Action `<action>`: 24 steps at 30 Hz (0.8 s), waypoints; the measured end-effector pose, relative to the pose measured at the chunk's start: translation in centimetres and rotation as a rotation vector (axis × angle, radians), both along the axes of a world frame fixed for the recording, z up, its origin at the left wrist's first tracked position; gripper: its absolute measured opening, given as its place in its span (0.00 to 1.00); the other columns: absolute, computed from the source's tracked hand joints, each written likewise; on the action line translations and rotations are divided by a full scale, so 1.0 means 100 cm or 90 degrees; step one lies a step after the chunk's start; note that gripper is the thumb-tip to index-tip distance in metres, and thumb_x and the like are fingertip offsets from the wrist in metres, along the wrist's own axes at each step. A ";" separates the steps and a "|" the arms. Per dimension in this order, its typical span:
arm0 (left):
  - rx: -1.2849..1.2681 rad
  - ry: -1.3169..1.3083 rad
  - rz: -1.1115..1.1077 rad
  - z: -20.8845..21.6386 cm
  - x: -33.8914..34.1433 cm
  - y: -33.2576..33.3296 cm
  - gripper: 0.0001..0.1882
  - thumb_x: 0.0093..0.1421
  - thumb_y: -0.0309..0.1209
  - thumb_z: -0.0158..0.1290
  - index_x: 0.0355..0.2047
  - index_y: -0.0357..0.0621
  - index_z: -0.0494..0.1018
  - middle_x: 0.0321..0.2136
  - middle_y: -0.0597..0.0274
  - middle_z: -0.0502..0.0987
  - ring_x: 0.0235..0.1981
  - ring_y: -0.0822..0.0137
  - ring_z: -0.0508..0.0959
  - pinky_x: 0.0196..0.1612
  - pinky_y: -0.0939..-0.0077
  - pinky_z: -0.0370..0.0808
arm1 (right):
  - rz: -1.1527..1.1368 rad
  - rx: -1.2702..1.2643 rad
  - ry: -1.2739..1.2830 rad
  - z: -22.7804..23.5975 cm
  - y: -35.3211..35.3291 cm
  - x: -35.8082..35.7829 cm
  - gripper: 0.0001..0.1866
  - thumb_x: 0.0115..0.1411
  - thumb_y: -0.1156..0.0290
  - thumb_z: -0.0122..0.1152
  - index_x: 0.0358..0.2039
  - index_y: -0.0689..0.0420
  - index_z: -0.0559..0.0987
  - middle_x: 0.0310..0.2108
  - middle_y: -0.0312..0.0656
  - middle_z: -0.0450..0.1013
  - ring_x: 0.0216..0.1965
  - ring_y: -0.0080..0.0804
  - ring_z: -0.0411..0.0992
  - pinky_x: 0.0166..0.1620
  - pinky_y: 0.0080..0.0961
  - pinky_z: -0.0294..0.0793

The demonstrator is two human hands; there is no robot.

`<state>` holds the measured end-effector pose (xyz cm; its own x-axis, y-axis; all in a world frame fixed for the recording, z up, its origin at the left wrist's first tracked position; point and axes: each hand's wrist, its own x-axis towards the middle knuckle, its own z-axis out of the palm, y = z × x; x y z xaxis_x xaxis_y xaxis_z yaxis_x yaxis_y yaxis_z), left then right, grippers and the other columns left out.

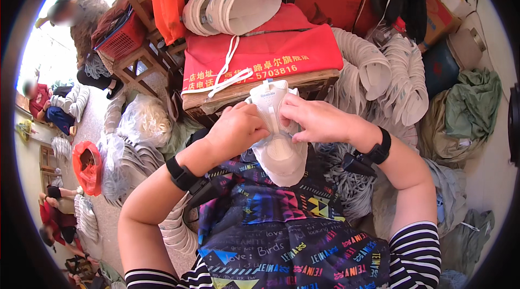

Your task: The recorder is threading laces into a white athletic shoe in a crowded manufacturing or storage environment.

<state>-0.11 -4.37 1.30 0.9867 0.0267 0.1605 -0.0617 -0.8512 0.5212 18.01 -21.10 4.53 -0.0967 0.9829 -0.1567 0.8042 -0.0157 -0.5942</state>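
Observation:
A white shoe upper [281, 162] rests in front of my body, its rounded toe pointing toward me and its tongue [265, 94] toward the bench. My left hand [238, 128] has its fingers curled on the left side of the lacing opening. On the opposite side, my right hand [314, 120] pinches the upper near the opening, thumb lower down. The fingers hide whether a lace runs between them. A loose white shoelace [230, 76] lies looped on the red cloth [265, 53] just beyond the shoe.
The cloth covers a wooden bench [319, 79], with stacked white uppers [246, 10] on it. More nested uppers [403, 78] stand at right. Bundled laces [352, 181] hang beside my right forearm. Plastic bags [143, 121] and a red bag [86, 167] sit at left; other people work farther left.

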 end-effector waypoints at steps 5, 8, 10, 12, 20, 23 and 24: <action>0.152 0.194 0.066 0.028 0.010 -0.022 0.11 0.58 0.39 0.56 0.30 0.46 0.82 0.32 0.60 0.71 0.43 0.58 0.69 0.48 0.56 0.66 | 0.024 0.149 -0.136 -0.008 -0.006 -0.008 0.23 0.45 0.72 0.72 0.38 0.56 0.68 0.41 0.45 0.65 0.45 0.48 0.72 0.42 0.41 0.73; 0.105 0.182 0.063 0.014 0.009 -0.017 0.11 0.56 0.39 0.58 0.28 0.45 0.81 0.31 0.60 0.71 0.43 0.58 0.69 0.48 0.57 0.66 | 0.031 0.152 -0.159 -0.008 -0.006 -0.010 0.23 0.44 0.72 0.72 0.39 0.56 0.68 0.41 0.44 0.65 0.45 0.47 0.72 0.42 0.41 0.73; -0.071 0.138 0.185 -0.009 0.008 -0.016 0.11 0.54 0.39 0.59 0.28 0.45 0.82 0.36 0.57 0.72 0.42 0.55 0.71 0.44 0.58 0.70 | 0.026 0.147 -0.132 -0.011 -0.005 -0.007 0.23 0.44 0.72 0.72 0.38 0.56 0.68 0.41 0.44 0.65 0.44 0.47 0.72 0.42 0.41 0.73; -0.156 0.118 0.200 -0.014 0.009 -0.016 0.09 0.52 0.36 0.60 0.27 0.44 0.82 0.36 0.57 0.72 0.40 0.56 0.72 0.43 0.61 0.71 | 0.021 0.140 -0.102 -0.012 -0.008 -0.005 0.23 0.44 0.72 0.72 0.38 0.56 0.68 0.42 0.43 0.65 0.44 0.47 0.72 0.42 0.41 0.74; -0.542 0.084 0.331 -0.015 0.003 -0.013 0.07 0.53 0.25 0.61 0.22 0.34 0.77 0.32 0.67 0.68 0.32 0.74 0.71 0.35 0.79 0.69 | 0.000 0.205 -0.064 -0.020 -0.002 -0.006 0.21 0.44 0.69 0.73 0.35 0.56 0.70 0.39 0.44 0.65 0.40 0.47 0.73 0.40 0.41 0.74; -0.526 0.043 0.415 -0.022 0.011 -0.011 0.07 0.53 0.24 0.61 0.22 0.34 0.76 0.33 0.66 0.67 0.31 0.74 0.72 0.35 0.79 0.69 | 0.008 0.210 -0.089 -0.014 0.004 -0.007 0.21 0.44 0.69 0.73 0.35 0.56 0.70 0.39 0.44 0.65 0.40 0.47 0.73 0.39 0.42 0.74; -0.421 0.039 0.405 -0.022 0.012 -0.013 0.06 0.55 0.26 0.60 0.25 0.36 0.77 0.32 0.67 0.71 0.32 0.75 0.72 0.34 0.79 0.69 | 0.007 0.228 -0.101 -0.017 0.003 -0.006 0.21 0.44 0.69 0.73 0.35 0.56 0.70 0.39 0.44 0.65 0.40 0.47 0.73 0.38 0.41 0.74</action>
<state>1.12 -5.64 -0.85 0.7607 0.6355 -0.1322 0.3595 -0.2429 0.9010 17.40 -20.77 2.83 -0.1103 0.9772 0.1817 0.8857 0.1795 -0.4281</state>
